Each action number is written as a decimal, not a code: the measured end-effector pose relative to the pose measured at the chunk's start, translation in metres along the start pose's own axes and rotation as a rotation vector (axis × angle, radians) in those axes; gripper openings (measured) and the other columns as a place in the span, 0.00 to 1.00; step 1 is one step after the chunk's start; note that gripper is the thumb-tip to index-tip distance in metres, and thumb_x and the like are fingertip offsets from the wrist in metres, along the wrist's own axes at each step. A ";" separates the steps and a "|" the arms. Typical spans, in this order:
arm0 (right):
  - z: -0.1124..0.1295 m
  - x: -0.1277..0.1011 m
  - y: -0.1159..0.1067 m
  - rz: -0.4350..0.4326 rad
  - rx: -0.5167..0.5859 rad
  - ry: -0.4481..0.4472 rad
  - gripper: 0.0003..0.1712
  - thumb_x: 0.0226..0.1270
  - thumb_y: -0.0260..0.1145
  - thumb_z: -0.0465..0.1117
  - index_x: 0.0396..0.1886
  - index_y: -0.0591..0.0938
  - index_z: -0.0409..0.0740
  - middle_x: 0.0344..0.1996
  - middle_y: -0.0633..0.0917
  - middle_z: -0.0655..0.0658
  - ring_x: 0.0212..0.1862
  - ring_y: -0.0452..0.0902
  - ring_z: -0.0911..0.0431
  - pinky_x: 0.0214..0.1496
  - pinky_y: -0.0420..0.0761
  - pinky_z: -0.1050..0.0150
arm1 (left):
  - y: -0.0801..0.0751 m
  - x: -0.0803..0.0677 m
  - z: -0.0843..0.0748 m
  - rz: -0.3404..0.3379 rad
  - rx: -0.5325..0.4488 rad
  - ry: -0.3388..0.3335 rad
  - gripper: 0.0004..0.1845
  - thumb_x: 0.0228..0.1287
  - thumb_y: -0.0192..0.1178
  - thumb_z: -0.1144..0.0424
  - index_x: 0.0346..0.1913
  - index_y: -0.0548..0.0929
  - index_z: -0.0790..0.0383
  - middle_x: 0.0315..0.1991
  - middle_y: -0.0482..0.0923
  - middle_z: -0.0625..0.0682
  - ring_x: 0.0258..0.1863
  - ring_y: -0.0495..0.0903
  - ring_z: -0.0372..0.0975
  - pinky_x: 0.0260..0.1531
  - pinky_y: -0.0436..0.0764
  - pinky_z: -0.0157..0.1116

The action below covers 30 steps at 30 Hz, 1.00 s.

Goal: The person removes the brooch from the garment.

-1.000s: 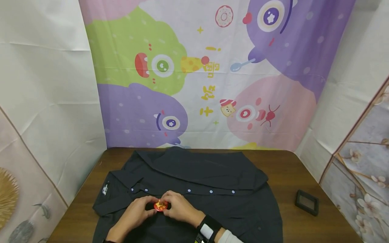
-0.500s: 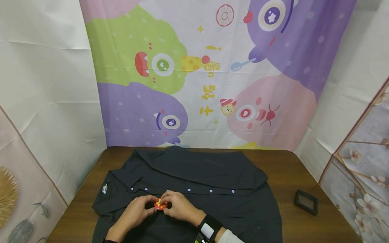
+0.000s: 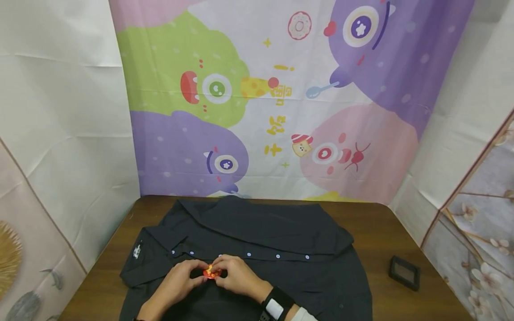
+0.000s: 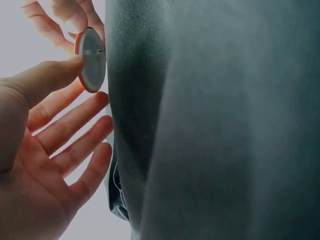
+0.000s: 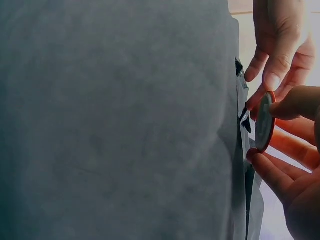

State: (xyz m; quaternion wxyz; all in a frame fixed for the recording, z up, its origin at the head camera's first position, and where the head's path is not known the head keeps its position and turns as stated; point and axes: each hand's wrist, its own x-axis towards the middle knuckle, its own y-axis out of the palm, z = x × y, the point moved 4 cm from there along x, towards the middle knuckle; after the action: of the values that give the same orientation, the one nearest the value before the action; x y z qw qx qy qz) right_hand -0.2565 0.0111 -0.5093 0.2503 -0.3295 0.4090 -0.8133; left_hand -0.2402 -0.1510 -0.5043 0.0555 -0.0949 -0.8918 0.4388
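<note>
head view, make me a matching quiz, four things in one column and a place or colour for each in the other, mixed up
Things:
1. round badge
2. dark shirt
3. small dark box
4. wrist strap

Places or colours:
a. spread flat over the brown table, light buttons in a row
b. alone on the table's right side, clear of the cloth
c. red and yellow, pinched between the fingertips of both hands
d. black with a white patch, on the right arm

Pairs: 1-c, 2-a, 3-b, 4-d
</note>
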 end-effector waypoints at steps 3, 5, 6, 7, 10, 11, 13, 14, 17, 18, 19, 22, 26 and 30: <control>0.000 0.000 -0.001 -0.010 0.005 -0.003 0.10 0.54 0.71 0.35 0.38 0.88 0.46 0.43 0.86 0.52 0.45 0.80 0.67 0.48 0.74 0.82 | 0.000 0.000 -0.001 -0.010 0.008 0.001 0.10 0.52 0.73 0.62 0.39 0.86 0.50 0.42 0.85 0.45 0.47 0.82 0.44 0.47 0.79 0.50; 0.000 0.000 -0.001 -0.018 0.007 -0.003 0.09 0.55 0.71 0.35 0.38 0.88 0.46 0.42 0.86 0.51 0.45 0.80 0.66 0.48 0.74 0.82 | -0.001 0.000 -0.002 -0.020 0.010 0.011 0.10 0.53 0.72 0.62 0.38 0.86 0.49 0.42 0.85 0.45 0.47 0.82 0.44 0.48 0.79 0.51; 0.000 0.000 -0.002 -0.020 0.008 0.001 0.09 0.55 0.71 0.35 0.37 0.88 0.46 0.42 0.86 0.51 0.44 0.80 0.66 0.48 0.74 0.82 | -0.001 -0.001 -0.003 -0.026 0.011 0.016 0.10 0.53 0.72 0.63 0.38 0.86 0.49 0.41 0.85 0.45 0.47 0.82 0.44 0.48 0.79 0.51; 0.000 0.000 -0.002 -0.020 0.012 0.005 0.09 0.55 0.71 0.35 0.37 0.88 0.46 0.41 0.86 0.51 0.44 0.80 0.66 0.48 0.74 0.82 | -0.002 0.000 -0.004 -0.031 0.013 0.023 0.10 0.52 0.72 0.63 0.38 0.86 0.49 0.41 0.85 0.45 0.47 0.82 0.44 0.48 0.79 0.51; 0.001 0.000 -0.004 -0.016 0.020 0.022 0.09 0.56 0.70 0.35 0.37 0.88 0.46 0.42 0.86 0.51 0.45 0.81 0.66 0.48 0.75 0.81 | -0.001 -0.001 -0.005 -0.044 0.014 0.033 0.09 0.52 0.72 0.64 0.36 0.86 0.48 0.40 0.85 0.44 0.46 0.82 0.44 0.48 0.79 0.51; 0.001 -0.001 -0.004 -0.015 0.027 0.028 0.09 0.56 0.70 0.35 0.38 0.88 0.45 0.42 0.86 0.51 0.45 0.81 0.66 0.48 0.75 0.82 | -0.001 -0.001 -0.005 -0.048 0.015 0.036 0.09 0.52 0.72 0.64 0.36 0.86 0.48 0.40 0.85 0.44 0.46 0.82 0.44 0.48 0.79 0.51; 0.001 -0.001 -0.004 -0.013 0.047 0.038 0.09 0.56 0.70 0.35 0.38 0.88 0.45 0.42 0.87 0.50 0.45 0.81 0.65 0.48 0.75 0.81 | -0.001 -0.002 -0.005 -0.055 0.015 0.037 0.09 0.53 0.72 0.64 0.35 0.86 0.48 0.39 0.85 0.43 0.45 0.82 0.43 0.48 0.79 0.50; 0.000 -0.002 -0.004 -0.015 0.055 0.040 0.09 0.57 0.70 0.35 0.39 0.88 0.45 0.42 0.87 0.50 0.45 0.81 0.65 0.48 0.75 0.81 | -0.001 -0.002 -0.005 -0.058 0.011 0.036 0.08 0.53 0.72 0.64 0.35 0.86 0.48 0.39 0.85 0.43 0.45 0.82 0.42 0.47 0.80 0.49; 0.000 -0.002 -0.004 -0.025 0.083 0.043 0.09 0.58 0.70 0.35 0.40 0.88 0.45 0.42 0.87 0.50 0.45 0.81 0.65 0.49 0.76 0.79 | -0.001 -0.003 -0.006 -0.078 0.005 0.052 0.08 0.54 0.71 0.65 0.35 0.86 0.48 0.38 0.85 0.43 0.43 0.84 0.41 0.45 0.81 0.46; 0.000 -0.002 -0.004 -0.029 0.090 0.041 0.09 0.59 0.69 0.35 0.40 0.88 0.45 0.41 0.87 0.49 0.45 0.81 0.65 0.49 0.76 0.79 | -0.002 -0.003 -0.006 -0.086 0.004 0.060 0.07 0.54 0.71 0.65 0.35 0.86 0.49 0.38 0.86 0.42 0.42 0.84 0.40 0.44 0.82 0.44; 0.000 -0.002 -0.004 -0.033 0.098 0.038 0.09 0.59 0.69 0.35 0.41 0.88 0.45 0.41 0.87 0.49 0.45 0.81 0.64 0.49 0.77 0.78 | -0.002 -0.003 -0.006 -0.093 0.005 0.069 0.07 0.54 0.70 0.65 0.35 0.86 0.49 0.38 0.86 0.42 0.42 0.84 0.40 0.43 0.82 0.42; 0.000 -0.002 -0.004 -0.044 0.116 0.032 0.09 0.60 0.69 0.34 0.41 0.88 0.44 0.41 0.87 0.49 0.46 0.82 0.64 0.49 0.77 0.78 | -0.003 -0.004 -0.007 -0.113 0.015 0.097 0.06 0.55 0.70 0.65 0.34 0.87 0.49 0.37 0.86 0.42 0.40 0.85 0.38 0.41 0.82 0.38; -0.001 -0.003 -0.004 -0.053 0.121 0.025 0.09 0.61 0.69 0.34 0.41 0.88 0.44 0.41 0.87 0.48 0.46 0.82 0.64 0.49 0.77 0.79 | -0.004 -0.004 -0.008 -0.135 0.031 0.139 0.06 0.54 0.70 0.64 0.34 0.87 0.49 0.36 0.87 0.42 0.39 0.85 0.37 0.40 0.82 0.37; -0.001 -0.003 -0.006 -0.063 0.119 0.017 0.09 0.61 0.69 0.35 0.41 0.88 0.43 0.41 0.88 0.48 0.46 0.82 0.63 0.49 0.77 0.78 | -0.005 -0.004 -0.009 -0.163 0.036 0.182 0.06 0.54 0.71 0.64 0.34 0.88 0.50 0.37 0.87 0.42 0.39 0.85 0.37 0.41 0.83 0.38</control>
State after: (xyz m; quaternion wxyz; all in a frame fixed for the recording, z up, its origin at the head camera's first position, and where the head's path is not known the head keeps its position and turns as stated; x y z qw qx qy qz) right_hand -0.2560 0.0172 -0.5065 0.2404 -0.3198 0.3517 -0.8463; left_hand -0.2350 -0.1475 -0.4950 0.1733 -0.0606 -0.8799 0.4382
